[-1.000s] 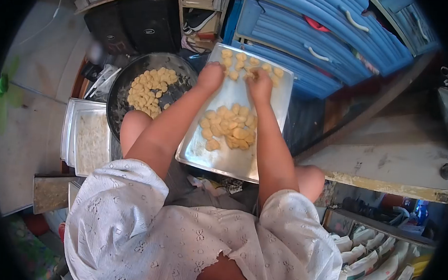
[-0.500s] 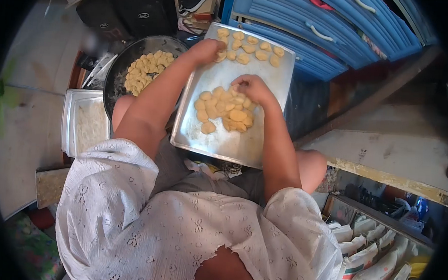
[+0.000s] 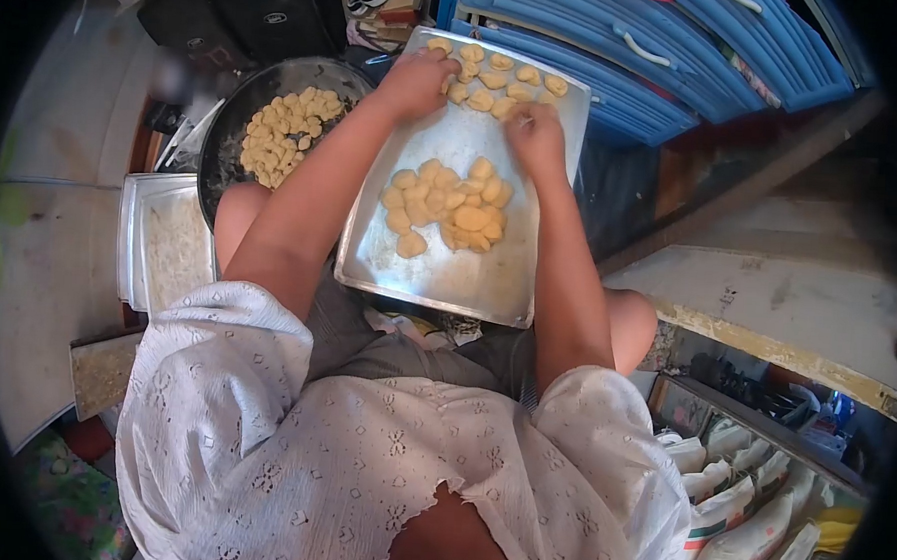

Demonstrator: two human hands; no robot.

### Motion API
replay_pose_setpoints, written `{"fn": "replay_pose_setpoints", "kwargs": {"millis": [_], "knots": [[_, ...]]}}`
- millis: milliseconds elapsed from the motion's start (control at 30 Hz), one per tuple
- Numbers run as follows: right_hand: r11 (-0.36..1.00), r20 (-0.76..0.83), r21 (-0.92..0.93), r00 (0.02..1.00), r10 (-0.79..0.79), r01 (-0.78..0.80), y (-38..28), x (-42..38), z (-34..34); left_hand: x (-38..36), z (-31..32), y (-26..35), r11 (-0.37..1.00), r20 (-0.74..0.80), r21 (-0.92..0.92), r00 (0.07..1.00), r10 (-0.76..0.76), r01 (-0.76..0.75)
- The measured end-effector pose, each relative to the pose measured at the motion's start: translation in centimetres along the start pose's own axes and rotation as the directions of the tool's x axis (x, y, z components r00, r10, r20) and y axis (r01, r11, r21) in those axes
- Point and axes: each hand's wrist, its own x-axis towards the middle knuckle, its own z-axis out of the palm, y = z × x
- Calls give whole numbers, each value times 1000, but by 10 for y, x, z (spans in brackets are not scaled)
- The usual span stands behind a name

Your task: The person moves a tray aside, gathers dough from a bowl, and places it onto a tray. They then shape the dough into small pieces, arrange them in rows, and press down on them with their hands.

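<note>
A metal baking tray (image 3: 364, 261) lies tilted across my lap. Small pieces of yellow dough (image 3: 492, 80) stand in rows at its far end, and a loose pile of dough pieces (image 3: 442, 205) sits in its middle. My left hand (image 3: 422, 84) reaches over the tray's upper left edge, fingers bent down beside the leftmost pieces; its fingertips are partly hidden. My right hand (image 3: 536, 139) is at the right end of the nearest row, fingers pinched together on what appears to be a dough piece, mostly hidden by the fingers.
On my left a round dark pan (image 3: 214, 160) holds many more dough pieces (image 3: 275, 137). Stacked metal trays (image 3: 170, 238) lie beside it. Blue drawers (image 3: 579, 45) stand beyond the tray, and a wooden beam (image 3: 743, 193) slants at the right. Packed bags (image 3: 749, 513) sit lower right.
My right hand has moved from the pile up to the nearest row at the far end. My left hand has shifted slightly up and left, uncovering dough pieces in the row.
</note>
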Motion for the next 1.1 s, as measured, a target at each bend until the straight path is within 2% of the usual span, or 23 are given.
{"fn": "replay_pose_setpoints", "kwargs": {"millis": [33,67,100,167,233,267,300,333,367,400,467,567,667,733,767,800,833,867,900,967,1000,1067,1100], "knots": [[1000,5,-4,1000,0,0,-2,-7,-1,2,5,-1,1000,0,-5,1000,-4,4],[998,245,58,968,-45,32,-5,-17,-2,3,10,-1,998,71,14,995,66,-68],[991,465,126,880,-98,43,-9,-25,-3,4,16,1,989,143,26,980,138,-144],[996,528,73,844,-90,60,-8,-25,-11,8,21,7,991,190,74,977,96,-112],[929,482,249,867,126,-274,5,-16,-18,15,20,14,987,224,137,973,48,-80],[906,330,311,926,182,-289,5,-11,-22,14,20,20,991,182,127,983,16,-39],[875,140,333,936,322,-351,2,-9,-28,13,21,25,993,142,116,990,-18,1],[913,2,275,950,312,-300,5,-5,-30,12,22,31,993,141,118,990,-21,4],[944,-134,209,949,287,-256,11,-1,-30,12,24,37,994,110,83,992,58,-68],[944,-134,211,949,286,-254,20,-2,-23,13,28,42,989,77,49,987,138,-142],[984,-159,-162,986,44,-70,32,-5,-11,18,40,50,982,100,67,981,168,-175],[966,-153,-249,988,34,-72,32,-9,-6,24,54,61,979,125,92,977,171,-183],[976,-138,-219,990,-27,-4,41,-8,-6,20,56,65,974,108,129,979,173,-186],[975,-145,-220,989,5,-37,20,-15,-17,9,44,64,979,-120,-28,973,197,-202],[971,-152,-228,988,32,-67,11,-18,-22,0,33,63,980,-118,-24,974,195,-199],[972,-152,-224,988,29,-63,9,-20,-20,-11,16,62,990,5,-79,993,114,-114],[998,38,-10,997,62,-61,6,-23,-16,-25,2,60,992,137,-125,990,37,-19],[974,227,204,972,53,-100,2,-30,-11,-38,-9,56,992,328,-120,945,-4,46],[970,356,187,931,80,-154,-22,-35,-13,-51,-18,51,989,506,-100,862,-43,108],[976,634,206,770,-76,-73,-21,-41,1,-83,-18,38,971,541,-212,841,22,111],[974,629,215,773,-86,-66,-23,-41,3,-94,-15,34,957,513,-257,858,16,136],[986,715,155,682,-157,64,-25,-40,2,-105,-15,27,900,509,-375,861,0,222],[986,710,151,686,-157,69,-26,-36,1,-103,-16,24,901,503,-376,864,4,214]]}}
